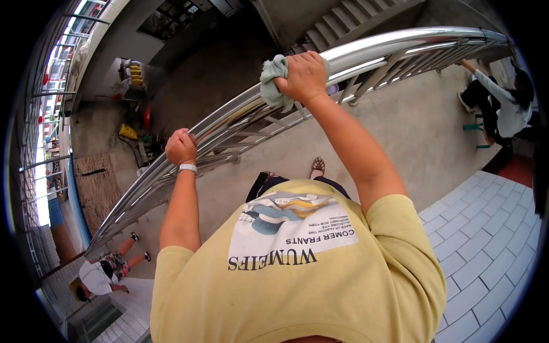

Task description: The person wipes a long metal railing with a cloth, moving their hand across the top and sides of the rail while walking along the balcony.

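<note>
My right hand (303,76) is wrapped over the shiny metal top rail of a balcony railing (369,46), pressing a pale green cloth (272,81) against it. The cloth bunches out on the left of the fingers and hangs down the near side of the rail. Farther left along the same rail, my left hand (182,147) is closed around the bar, with a light-coloured watch band on its wrist. Slanted metal bars run below the top rail. The underside of the cloth is hidden by my fingers.
A person (510,103) sits on a green stool (473,127) at right, one hand near the railing. Another person (103,270) stands at lower left. White wall tiles (484,244) are at right. Beyond the railing lie a courtyard below and concrete stairs (339,25).
</note>
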Demonstrator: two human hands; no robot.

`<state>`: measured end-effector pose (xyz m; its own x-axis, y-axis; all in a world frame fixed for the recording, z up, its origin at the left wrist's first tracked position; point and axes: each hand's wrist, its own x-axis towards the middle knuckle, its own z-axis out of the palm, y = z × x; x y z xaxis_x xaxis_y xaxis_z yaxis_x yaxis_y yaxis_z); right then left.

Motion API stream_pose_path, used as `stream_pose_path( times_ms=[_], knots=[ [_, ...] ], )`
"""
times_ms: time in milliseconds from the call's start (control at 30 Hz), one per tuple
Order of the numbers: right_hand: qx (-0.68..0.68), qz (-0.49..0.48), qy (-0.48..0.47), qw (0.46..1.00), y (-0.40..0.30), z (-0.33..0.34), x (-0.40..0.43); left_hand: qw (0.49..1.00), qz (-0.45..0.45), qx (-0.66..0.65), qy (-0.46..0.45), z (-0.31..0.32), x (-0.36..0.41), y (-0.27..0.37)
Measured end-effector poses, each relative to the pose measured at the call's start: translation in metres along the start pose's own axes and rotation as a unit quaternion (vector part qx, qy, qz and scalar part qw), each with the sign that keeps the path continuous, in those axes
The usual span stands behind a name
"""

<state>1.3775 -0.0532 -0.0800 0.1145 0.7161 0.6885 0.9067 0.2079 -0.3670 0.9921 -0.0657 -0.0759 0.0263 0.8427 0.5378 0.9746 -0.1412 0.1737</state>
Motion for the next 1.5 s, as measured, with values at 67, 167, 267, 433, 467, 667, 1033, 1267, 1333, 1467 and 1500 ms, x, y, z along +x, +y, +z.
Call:
stream_pose_path(
  times_ms=[67, 167, 267, 433, 467, 667, 1033, 1267, 1333, 1467, 1500],
  knots=[
    [0.003, 0.005, -0.003, 1.000, -0.002, 0.001, -0.001, 1.000, 0.001, 0.011, -0.001, 0.000, -0.001, -0.004],
    [0.003, 0.012, -0.011, 1.000, -0.001, 0.002, -0.001, 1.000, 0.014, 0.005, -0.008, 0.001, -0.001, -0.007],
    [0.019, 0.008, -0.001, 1.000, 0.000, 0.005, -0.002, 0.999, 0.035, 0.002, -0.008, 0.002, -0.002, -0.011],
    [0.020, 0.002, 0.006, 1.000, 0.001, -0.001, 0.000, 0.999, 0.042, 0.012, -0.011, 0.006, -0.002, -0.013],
    [0.026, 0.006, -0.006, 1.000, 0.001, -0.002, 0.000, 0.999, 0.044, 0.013, -0.014, 0.006, -0.003, -0.013],
    [0.056, -0.004, -0.036, 0.998, 0.007, -0.010, -0.001, 0.998, 0.048, 0.006, -0.035, 0.012, -0.004, -0.020],
    [0.120, -0.090, -0.187, 0.971, 0.052, -0.032, 0.002, 0.991, -0.003, 0.023, -0.129, 0.005, -0.022, -0.047],
    [0.096, -0.070, -0.148, 0.982, 0.147, -0.076, 0.015, 0.990, -0.024, 0.007, -0.139, -0.003, -0.026, -0.030],
    [0.086, -0.074, -0.115, 0.987, 0.173, -0.088, 0.019, 0.991, -0.022, 0.013, -0.133, -0.006, -0.032, -0.032],
    [0.050, -0.075, -0.069, 0.994, 0.224, -0.108, 0.025, 0.987, -0.063, 0.008, -0.151, -0.008, -0.035, -0.038],
    [0.045, -0.076, -0.058, 0.994, 0.236, -0.110, 0.024, 0.986, -0.066, 0.006, -0.154, -0.007, -0.036, -0.037]
  ],
)
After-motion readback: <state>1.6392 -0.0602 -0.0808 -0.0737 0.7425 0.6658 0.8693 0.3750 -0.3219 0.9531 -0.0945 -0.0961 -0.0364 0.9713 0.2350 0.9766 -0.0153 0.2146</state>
